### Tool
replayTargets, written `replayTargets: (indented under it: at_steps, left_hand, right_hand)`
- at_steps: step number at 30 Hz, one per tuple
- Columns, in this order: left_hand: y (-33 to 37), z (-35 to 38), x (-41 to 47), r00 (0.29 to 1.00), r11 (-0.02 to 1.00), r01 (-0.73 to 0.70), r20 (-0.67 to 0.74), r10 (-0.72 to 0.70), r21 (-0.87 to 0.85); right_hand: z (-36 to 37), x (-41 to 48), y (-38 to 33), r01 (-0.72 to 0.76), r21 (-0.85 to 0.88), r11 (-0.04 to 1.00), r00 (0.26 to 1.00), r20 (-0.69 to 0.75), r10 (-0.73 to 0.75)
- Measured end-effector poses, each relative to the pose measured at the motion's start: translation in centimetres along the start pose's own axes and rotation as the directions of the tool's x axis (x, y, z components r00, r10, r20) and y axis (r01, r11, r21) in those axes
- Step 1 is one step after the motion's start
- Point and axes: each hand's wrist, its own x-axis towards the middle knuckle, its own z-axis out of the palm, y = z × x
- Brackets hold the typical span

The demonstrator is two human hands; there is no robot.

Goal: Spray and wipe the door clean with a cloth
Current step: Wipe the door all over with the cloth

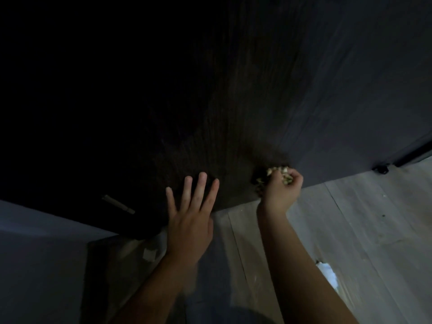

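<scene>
**Item: door** [233, 101]. Dark, wood-grained, seen steeply from above. Its lower edge meets the floor [362, 218] just below both hands. Lighting is poor and the upper left is lost in shadow.

**Item: cloth** [274, 171]. Pale, patterned and bunched. It is pressed against the door low down, near the bottom edge and right of centre.

**Item: right hand** [280, 192]. Fingers curled tight round the cloth, knuckles toward the door.

**Item: left hand** [189, 220]. Flat, fingers straight and spread, fingertips on the door. It holds nothing and appears to be bracing.

**Item: spray bottle.** Not in view.

**Sundries.** A small dark fitting [379, 169] at the door's foot on the right. A white object [327, 274] on the floor beside the right forearm; what it is cannot be told.

**Condition: wiping stage, low section in hand.**

**Risks, as judged:**
- Missed patches. The dimness hides what is wet or dirty.
- Poor coverage. A tightly bunched cloth offers a small face, which could leave streaks.
- Door swinging under pressure if unlatched, should the bracing hand lift.
- Knuckles scraping the floor on a downward stroke this close to the edge.
- Fingerprints from the flat hand on cleaned surface.
</scene>
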Motion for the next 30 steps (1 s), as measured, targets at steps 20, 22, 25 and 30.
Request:
replayTargets:
  at_steps: [20,22,25,30]
  left_hand:
    - [-1.9,0.3,-1.8,0.994,0.997,-0.067,0.087,0.069,-0.025]
    - [-2.5,0.0,-3.1,0.991,0.991,-0.04,0.119,0.056,-0.131]
    - [-2.6,-0.4,-4.2,0.918,0.698,0.397,0.24,-0.317,-0.596]
    - [-2.2,-1.9,-0.6,0.459,-0.573,0.607,0.832,-0.311,-0.55]
  right_hand:
    - [1.7,-2.9,4.6,-0.746,-0.15,0.649,0.563,0.377,0.735]
    - [2.2,-4.4,5.0,-0.798,-0.14,0.587,0.459,0.49,0.741]
    - [2.4,-6.4,3.8,-0.82,-0.16,0.55,0.385,0.557,0.736]
    - [1.6,-8.9,2.1,-0.683,-0.282,0.674,0.357,0.676,0.645]
